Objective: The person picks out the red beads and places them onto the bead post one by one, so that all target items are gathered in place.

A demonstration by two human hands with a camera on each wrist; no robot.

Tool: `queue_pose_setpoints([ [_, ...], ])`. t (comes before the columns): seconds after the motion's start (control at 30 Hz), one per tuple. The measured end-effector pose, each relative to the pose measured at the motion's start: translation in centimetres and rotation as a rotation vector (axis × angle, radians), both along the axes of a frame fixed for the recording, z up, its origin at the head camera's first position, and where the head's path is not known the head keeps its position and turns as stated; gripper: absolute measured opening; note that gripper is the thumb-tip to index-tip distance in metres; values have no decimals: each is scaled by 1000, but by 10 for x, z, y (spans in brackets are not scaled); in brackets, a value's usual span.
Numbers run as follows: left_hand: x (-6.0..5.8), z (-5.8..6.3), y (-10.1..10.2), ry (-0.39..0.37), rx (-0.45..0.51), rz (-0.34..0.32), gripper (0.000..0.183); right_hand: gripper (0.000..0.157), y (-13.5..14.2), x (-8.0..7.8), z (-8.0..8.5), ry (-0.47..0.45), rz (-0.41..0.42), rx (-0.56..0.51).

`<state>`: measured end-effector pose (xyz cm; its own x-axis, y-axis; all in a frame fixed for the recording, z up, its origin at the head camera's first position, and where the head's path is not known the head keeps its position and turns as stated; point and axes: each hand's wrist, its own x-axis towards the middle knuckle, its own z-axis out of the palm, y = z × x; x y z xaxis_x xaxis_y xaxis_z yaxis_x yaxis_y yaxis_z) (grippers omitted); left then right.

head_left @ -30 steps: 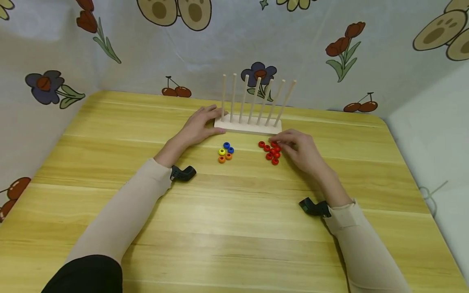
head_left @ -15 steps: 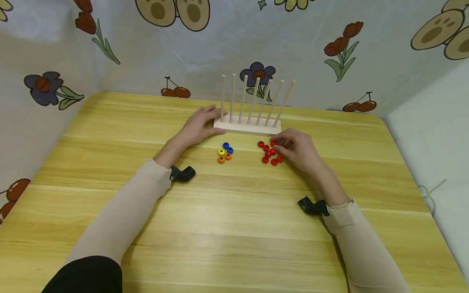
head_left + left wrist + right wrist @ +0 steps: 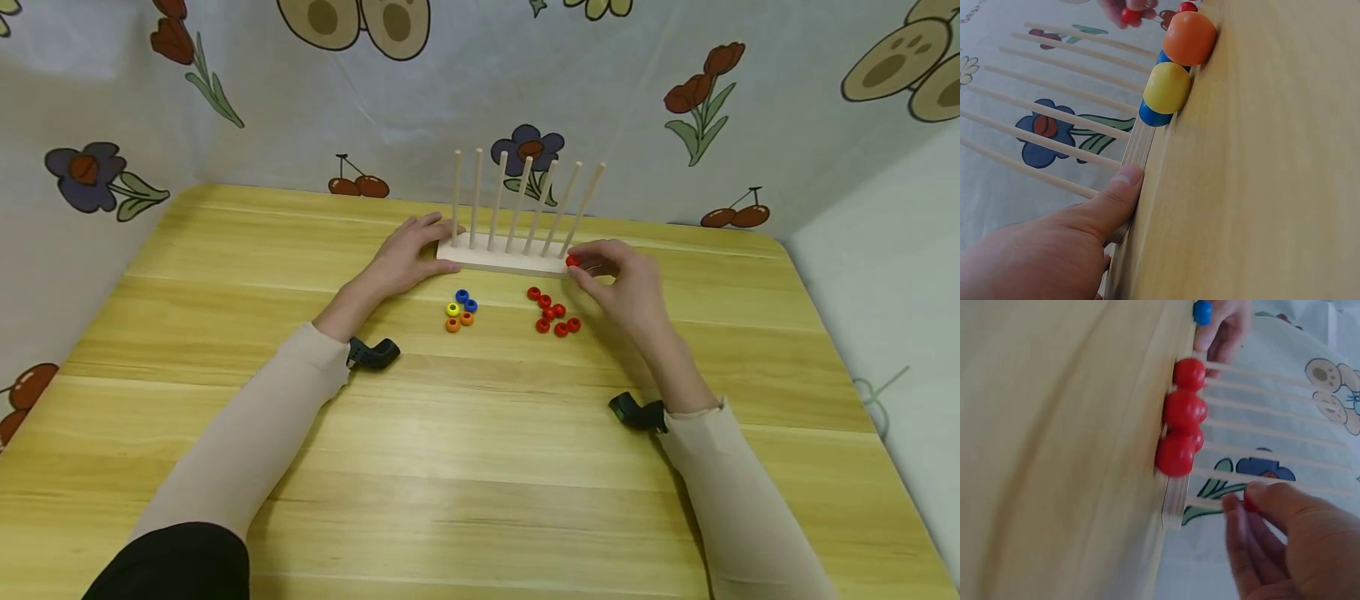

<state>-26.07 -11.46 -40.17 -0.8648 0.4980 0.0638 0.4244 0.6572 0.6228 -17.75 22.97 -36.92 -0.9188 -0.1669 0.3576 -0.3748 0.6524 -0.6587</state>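
A pale wooden peg rack [image 3: 510, 257] with several upright pegs stands at the back of the table. My left hand [image 3: 405, 257] grips its left end, thumb along the front edge and fingers behind. Between thumb and fingertips, my right hand [image 3: 630, 287] pinches a red bead [image 3: 572, 261] by the rack's right end. In the right wrist view that bead [image 3: 1250, 502] is mostly covered by the fingers, beside the pegs. Several loose red beads [image 3: 549, 313] lie in front of the rack's right half. Further left are two blue beads [image 3: 462, 296], a yellow bead [image 3: 453, 309] and two orange beads [image 3: 452, 326].
The wooden table [image 3: 450, 467] reaches back to a patterned cloth [image 3: 420, 117] that hangs behind the rack. A black wrist camera [image 3: 373, 354] sits on the left wrist, and another camera [image 3: 637, 412] on the right.
From the red pile my right hand has lifted one bead and carried it back to the rack's right end. Some red beads shifted apart earlier. The left hand stays on the rack.
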Motion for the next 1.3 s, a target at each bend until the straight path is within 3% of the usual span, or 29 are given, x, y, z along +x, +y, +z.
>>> queue_pose_setpoints([
  [0.13,0,0,-1,-2,-6,5,65,25,0,-5,12,55,-67,-52],
  [0.37,2,-1,-1,4,0,3,64,25,-3,-15,45,145,-146,-266],
  [0.67,3,0,1,1,3,3,64,24,-17,-26,78,234,-213,-366],
  [0.9,3,0,0,4,3,-3,66,24,-22,-30,80,274,-195,-324],
  [1.3,3,-1,0,6,3,0,65,27,-19,-31,74,223,-195,-226],
])
